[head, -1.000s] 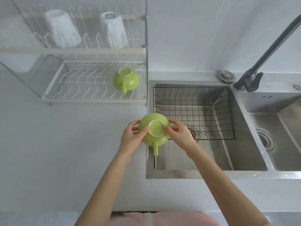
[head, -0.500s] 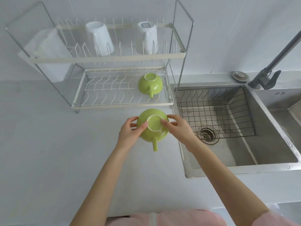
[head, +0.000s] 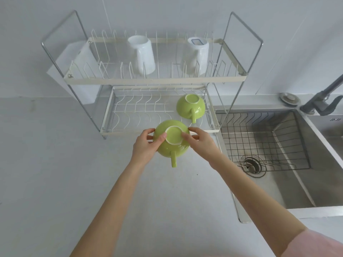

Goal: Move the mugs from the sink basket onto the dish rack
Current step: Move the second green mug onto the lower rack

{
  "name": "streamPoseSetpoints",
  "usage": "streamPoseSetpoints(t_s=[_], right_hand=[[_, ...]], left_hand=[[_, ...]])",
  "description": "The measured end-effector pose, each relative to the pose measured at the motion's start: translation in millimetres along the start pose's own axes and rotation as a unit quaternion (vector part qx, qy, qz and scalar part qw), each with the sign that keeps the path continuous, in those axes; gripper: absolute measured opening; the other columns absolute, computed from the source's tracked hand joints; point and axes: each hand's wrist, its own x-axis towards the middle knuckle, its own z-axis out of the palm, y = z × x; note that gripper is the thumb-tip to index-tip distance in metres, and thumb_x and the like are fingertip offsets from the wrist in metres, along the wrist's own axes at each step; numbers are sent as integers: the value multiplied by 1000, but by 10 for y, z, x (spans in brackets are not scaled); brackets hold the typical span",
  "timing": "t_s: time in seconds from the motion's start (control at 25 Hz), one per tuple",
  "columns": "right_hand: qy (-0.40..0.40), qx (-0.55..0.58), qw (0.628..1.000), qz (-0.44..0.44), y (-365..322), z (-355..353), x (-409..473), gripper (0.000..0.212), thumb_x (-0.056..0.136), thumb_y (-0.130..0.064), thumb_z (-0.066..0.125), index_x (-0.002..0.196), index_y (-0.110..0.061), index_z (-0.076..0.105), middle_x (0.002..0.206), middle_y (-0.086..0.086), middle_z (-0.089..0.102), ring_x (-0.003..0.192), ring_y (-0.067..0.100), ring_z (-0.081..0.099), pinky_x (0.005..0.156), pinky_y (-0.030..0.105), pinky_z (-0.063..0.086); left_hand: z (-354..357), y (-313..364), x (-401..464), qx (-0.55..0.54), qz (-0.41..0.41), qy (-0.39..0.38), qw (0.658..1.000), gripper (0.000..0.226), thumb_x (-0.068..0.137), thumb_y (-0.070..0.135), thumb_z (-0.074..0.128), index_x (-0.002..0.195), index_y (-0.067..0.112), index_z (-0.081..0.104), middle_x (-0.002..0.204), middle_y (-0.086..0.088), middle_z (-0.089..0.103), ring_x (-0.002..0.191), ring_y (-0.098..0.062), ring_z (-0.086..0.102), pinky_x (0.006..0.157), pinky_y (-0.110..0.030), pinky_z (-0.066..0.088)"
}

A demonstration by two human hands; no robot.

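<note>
Both hands hold a green mug (head: pixel 173 145) upside down, its handle pointing toward me, just in front of the dish rack's lower tier (head: pixel 141 129). My left hand (head: pixel 146 147) grips its left side and my right hand (head: pixel 201 143) its right side. A second green mug (head: pixel 191 106) lies upside down on the right end of the lower tier. Two white mugs (head: pixel 143 54) (head: pixel 196 56) stand inverted on the upper tier. The wire sink basket (head: pixel 263 138) in the sink on the right holds nothing I can see.
The steel sink (head: pixel 289 184) has a drain (head: pixel 253 165) near the basket's front. A dark faucet (head: pixel 323 101) rises at the far right, with a round metal cap (head: pixel 288 98) beside it. Grey countertop (head: pixel 55 173) spreads to the left. A folded white cloth (head: pixel 78 71) hangs behind the rack.
Both hands have carried the green mug from above the sink's left edge leftward and forward to the front of the rack's lower tier. My view has swung left toward the rack.
</note>
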Motion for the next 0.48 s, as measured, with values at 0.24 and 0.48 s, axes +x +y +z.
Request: streamPoseSetpoints(t_s=[0.24,0.48], right_hand=[[-2,13,1000,-17,-282,231,424,49,89,-31,53,135,-18,43,120,7,59,100,15,50,85,25,36],[4,58,998,8,-457,433,961,50,89,-32,53,136,-19,43,121,8,60,101,16,52,85,25,36]], left_hand=[[-238,145,495,25,6,15,1000,68,69,52,62,125,15,50,107,-5,55,108,-28,59,96,-47,49],[-356,184,1049,39,-9,22,999,63,76,50,60,124,12,50,114,-14,59,109,-32,58,97,-48,48]])
